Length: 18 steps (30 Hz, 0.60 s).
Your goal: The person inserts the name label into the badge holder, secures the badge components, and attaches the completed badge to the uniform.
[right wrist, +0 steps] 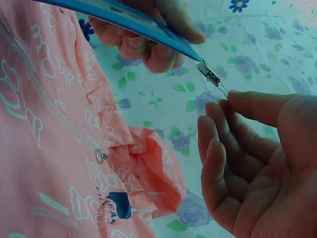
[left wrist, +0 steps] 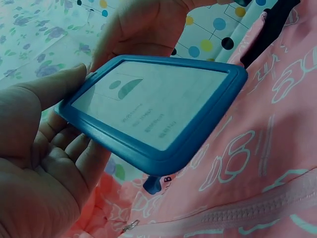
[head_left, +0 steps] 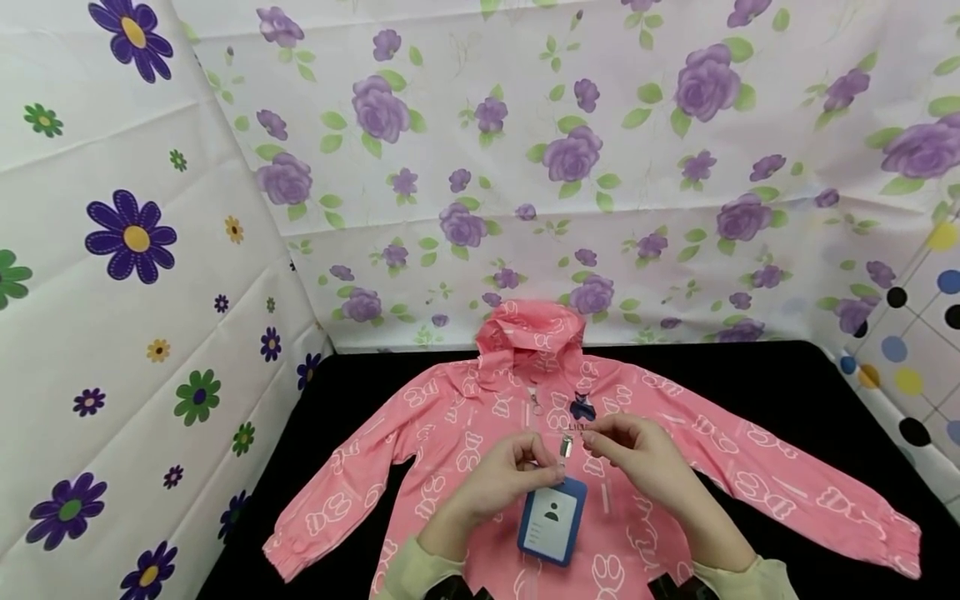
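Observation:
A blue-framed badge holder [head_left: 552, 525] with a white card hangs in front of a pink hooded jacket [head_left: 442, 492]. My left hand [head_left: 501, 477] pinches it by its top edge between thumb and fingers; the left wrist view shows the card face [left wrist: 153, 104] tilted. A small metal clip [right wrist: 209, 73] sticks out from the holder's top. Thumb and forefinger of my right hand [head_left: 637, 454] pinch a thin strip at the clip's far end, as the right wrist view shows. Both hands are above the jacket's chest, near its dark bear-like print [head_left: 582, 408].
The jacket lies spread on a black tabletop [head_left: 720, 371], hood toward the back and sleeves out to both sides. A zipper with a ring pull [right wrist: 100, 156] runs down its front. Flower-printed cloths [head_left: 480, 167] hang behind and at the left; a dotted one [head_left: 911, 367] hangs at the right.

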{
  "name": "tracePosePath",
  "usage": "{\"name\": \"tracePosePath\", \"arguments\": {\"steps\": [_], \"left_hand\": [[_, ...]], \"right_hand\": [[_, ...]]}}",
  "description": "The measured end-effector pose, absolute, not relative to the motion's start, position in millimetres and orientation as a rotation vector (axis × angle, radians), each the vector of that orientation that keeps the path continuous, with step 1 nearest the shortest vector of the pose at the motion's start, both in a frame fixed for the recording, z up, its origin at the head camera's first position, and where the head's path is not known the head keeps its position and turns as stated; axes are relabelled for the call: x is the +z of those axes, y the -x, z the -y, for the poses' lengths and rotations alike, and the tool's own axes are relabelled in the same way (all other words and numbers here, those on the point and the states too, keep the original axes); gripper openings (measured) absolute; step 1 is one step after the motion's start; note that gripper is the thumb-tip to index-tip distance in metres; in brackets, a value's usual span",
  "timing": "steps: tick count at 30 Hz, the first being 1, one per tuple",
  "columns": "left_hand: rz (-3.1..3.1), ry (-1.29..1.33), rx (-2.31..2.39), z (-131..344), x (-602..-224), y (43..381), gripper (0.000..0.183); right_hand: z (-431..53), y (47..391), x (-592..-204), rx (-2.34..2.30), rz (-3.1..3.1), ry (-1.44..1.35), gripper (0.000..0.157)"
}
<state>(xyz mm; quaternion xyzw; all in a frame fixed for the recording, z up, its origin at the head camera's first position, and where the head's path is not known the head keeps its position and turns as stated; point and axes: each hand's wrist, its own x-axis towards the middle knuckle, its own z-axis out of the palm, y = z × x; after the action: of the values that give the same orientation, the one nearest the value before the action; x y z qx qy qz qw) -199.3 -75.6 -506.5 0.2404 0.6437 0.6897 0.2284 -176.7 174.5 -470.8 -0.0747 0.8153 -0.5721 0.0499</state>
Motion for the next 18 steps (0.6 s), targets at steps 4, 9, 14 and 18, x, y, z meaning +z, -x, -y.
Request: {"name": "tracePosePath", "arguments": {"steps": [4, 9, 14, 18], "left_hand": [[-1.729, -0.661, 1.927, 72.8, -504.6, 197.1, 0.025], [-1.777, -0.618, 1.924, 70.5, -502.5, 194.4, 0.024], [-1.882, -0.493, 1.932, 67.4, -500.3, 193.1, 0.021], [-1.913, -0.423, 1.991, 62.9, -499.4, 194.8, 0.027]], "right_hand": [[-176.5, 177.9, -470.0, -1.700, -2.485, 0.253, 0.028], [-177.8, 179.4, -471.5, -1.681, -2.458, 0.308, 0.025], [-176.5, 179.0, -471.6, -1.692, -2.467, 0.255, 0.024], [-175.3, 181.3, -475.1, -1.672, -2.505, 0.242, 0.020]]}}
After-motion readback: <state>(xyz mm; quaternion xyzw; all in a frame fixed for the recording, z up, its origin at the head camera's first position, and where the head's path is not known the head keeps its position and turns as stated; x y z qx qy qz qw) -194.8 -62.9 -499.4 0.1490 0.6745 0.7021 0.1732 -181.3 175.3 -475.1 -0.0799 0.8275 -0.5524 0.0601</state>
